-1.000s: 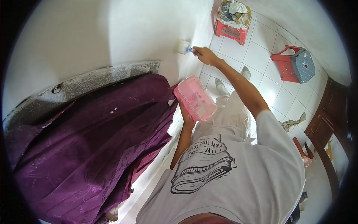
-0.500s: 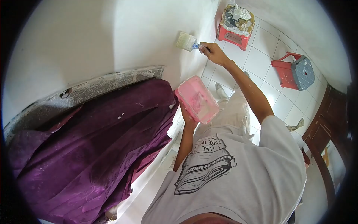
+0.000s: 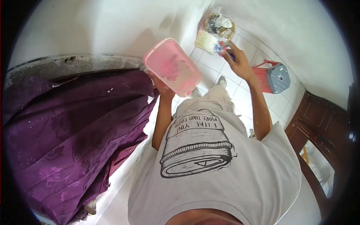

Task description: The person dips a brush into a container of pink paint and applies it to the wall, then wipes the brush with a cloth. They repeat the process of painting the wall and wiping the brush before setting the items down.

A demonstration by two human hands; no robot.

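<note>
My right hand grips a paintbrush by its blue handle. Its wide, pale bristles point left, away from the wall surface and in front of a paint-smeared stool. In my left hand is a pink plastic tub, held by its near left side and tilted so its inside shows. Whitish paint smears line the tub's bottom. The brush is to the right of the tub and apart from it. The white wall curves across the upper left.
Purple patterned cloth drapes over a ledge on the left. A cluttered stool top stands at the back, a red and grey stool to the right on white tiles. A dark wooden door is at far right.
The brush has come off the wall and moved right, toward me. My left hand has raised the tub up and to the left. The camera view has shifted too.
</note>
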